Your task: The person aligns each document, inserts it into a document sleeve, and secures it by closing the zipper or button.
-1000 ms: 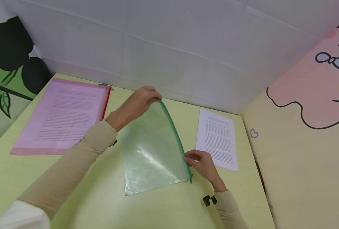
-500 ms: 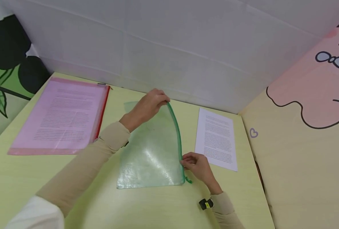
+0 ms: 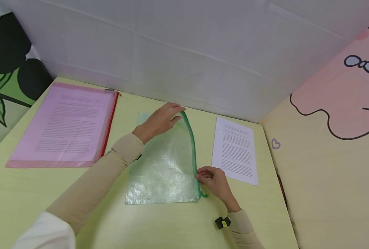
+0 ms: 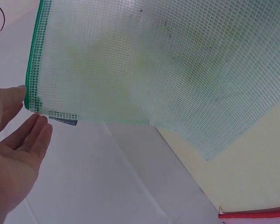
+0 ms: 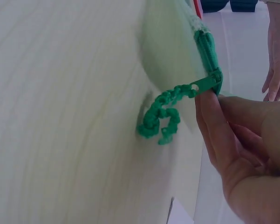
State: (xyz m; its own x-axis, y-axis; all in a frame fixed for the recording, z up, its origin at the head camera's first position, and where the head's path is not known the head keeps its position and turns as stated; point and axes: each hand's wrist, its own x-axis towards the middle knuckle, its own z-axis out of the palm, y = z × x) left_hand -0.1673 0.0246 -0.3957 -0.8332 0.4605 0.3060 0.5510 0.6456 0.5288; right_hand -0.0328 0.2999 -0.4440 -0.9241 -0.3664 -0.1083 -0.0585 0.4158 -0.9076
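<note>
A translucent green mesh zipper pouch point(image 3: 162, 162) lies on the table in front of me, its green zipper edge point(image 3: 192, 141) bowed upward along the right side. My right hand point(image 3: 215, 181) pinches that edge near its lower end between thumb and fingers. Beside those fingers, the right wrist view shows a green zipper pull point(image 5: 205, 85) with a knotted cord point(image 5: 160, 114) hanging from it. At the pouch's far corner is my left hand point(image 3: 159, 121), thumb parted from the fingers. In the left wrist view its fingertips point(image 4: 44, 128) are right at the corner.
A pink zipper pouch point(image 3: 72, 124) with a red edge and a printed sheet inside lies at the left. On the right lies a white printed sheet point(image 3: 235, 150). A grey-white panel point(image 3: 159, 62) rises behind the table point(image 3: 147, 224).
The pouch has swung to a straighter angle and lies flatter. My left hand moved right, then its thumb parted from the corner. The right hand shifted slightly left, still pinching the edge.
</note>
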